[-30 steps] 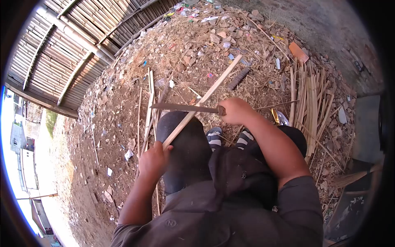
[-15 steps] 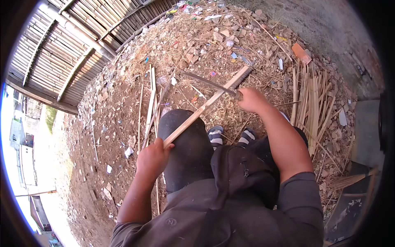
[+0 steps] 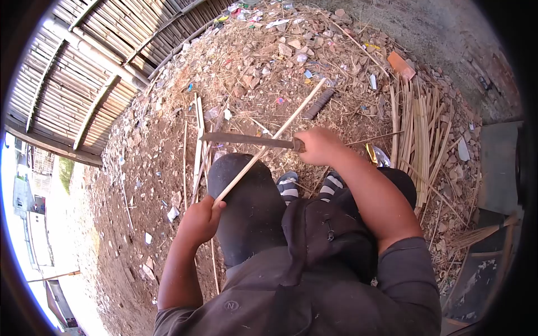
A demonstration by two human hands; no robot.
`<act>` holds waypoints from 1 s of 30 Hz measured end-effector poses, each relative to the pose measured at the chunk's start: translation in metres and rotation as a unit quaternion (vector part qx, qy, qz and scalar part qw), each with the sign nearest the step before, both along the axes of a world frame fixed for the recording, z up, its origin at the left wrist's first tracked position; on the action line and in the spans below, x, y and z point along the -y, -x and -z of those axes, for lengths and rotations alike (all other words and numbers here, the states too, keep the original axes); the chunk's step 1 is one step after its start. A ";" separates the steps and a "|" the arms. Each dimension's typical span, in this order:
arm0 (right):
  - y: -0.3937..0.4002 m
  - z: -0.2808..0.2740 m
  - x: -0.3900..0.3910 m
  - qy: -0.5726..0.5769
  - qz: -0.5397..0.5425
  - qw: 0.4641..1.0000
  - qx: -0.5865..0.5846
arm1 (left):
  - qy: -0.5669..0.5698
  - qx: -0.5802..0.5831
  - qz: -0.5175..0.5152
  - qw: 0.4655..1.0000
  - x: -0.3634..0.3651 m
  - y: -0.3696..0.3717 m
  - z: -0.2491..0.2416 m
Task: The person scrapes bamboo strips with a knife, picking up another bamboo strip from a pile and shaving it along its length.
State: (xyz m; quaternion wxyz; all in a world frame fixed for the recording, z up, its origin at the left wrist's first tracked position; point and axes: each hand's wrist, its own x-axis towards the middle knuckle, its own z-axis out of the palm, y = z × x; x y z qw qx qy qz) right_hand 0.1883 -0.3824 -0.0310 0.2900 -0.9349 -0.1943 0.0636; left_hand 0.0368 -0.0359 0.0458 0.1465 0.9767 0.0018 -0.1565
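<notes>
My left hand (image 3: 199, 221) is closed round the near end of a long pale bamboo strip (image 3: 296, 114), which slants up and away over my left knee. In my right hand (image 3: 320, 147) is the handle of a machete (image 3: 246, 139), its long dark blade pointing left. The blade crosses the strip around its middle, just beyond the knee. Close to the strip's far end, a dark ribbed block (image 3: 320, 104) lies on the ground. More thin strips (image 3: 199, 131) lie on the soil left of my knee.
On the right, a pile of split bamboo strips (image 3: 420, 131) lies below an orange brick (image 3: 401, 65). A bamboo wall (image 3: 106, 56) stands at upper left, a grey wall (image 3: 443, 50) at upper right. Rubble and litter cover the ground. A shiny wrapper (image 3: 381, 155) sits by my right knee.
The machete has moved left and toward me along the strip, its blade now nearly level across the view. The strip shows a narrower face than before. Both hands keep their hold.
</notes>
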 end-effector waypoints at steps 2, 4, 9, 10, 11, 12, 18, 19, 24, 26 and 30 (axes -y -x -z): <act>0.006 -0.008 -0.006 0.051 -0.040 0.998 -0.025 | 0.009 0.011 0.015 1.000 -0.003 0.002 0.004; -0.012 0.037 0.014 -0.065 0.036 0.996 -0.038 | -0.011 0.012 0.009 1.000 -0.001 0.006 0.007; -0.012 0.006 0.025 0.035 0.050 0.998 -0.017 | -0.063 0.034 0.005 0.997 0.009 0.007 -0.003; -0.006 0.000 0.021 0.071 0.015 0.997 -0.003 | -0.070 0.033 0.003 0.997 0.010 0.007 -0.004; 0.003 -0.006 0.014 0.092 0.005 0.996 -0.015 | -0.076 0.030 0.000 0.997 0.011 0.008 -0.003; 0.006 -0.009 0.012 0.078 0.000 0.997 -0.017 | -0.067 0.031 0.004 0.997 0.010 0.009 -0.001; -0.010 0.019 0.026 -0.087 0.084 0.992 -0.042 | 0.042 -0.002 -0.005 0.999 0.000 0.002 0.000; -0.009 0.012 0.027 -0.051 0.081 0.995 -0.031 | 0.060 -0.020 -0.015 0.998 -0.003 0.001 -0.002; 0.009 -0.029 0.002 0.106 -0.032 0.993 0.041 | 0.069 -0.031 0.002 0.997 -0.010 -0.005 -0.002; 0.007 -0.017 0.002 0.065 -0.036 0.997 -0.015 | 0.035 0.001 0.026 0.999 -0.008 -0.002 0.002; -0.017 0.007 0.017 -0.031 0.054 0.989 -0.134 | 0.026 0.009 0.008 1.000 -0.004 0.002 0.004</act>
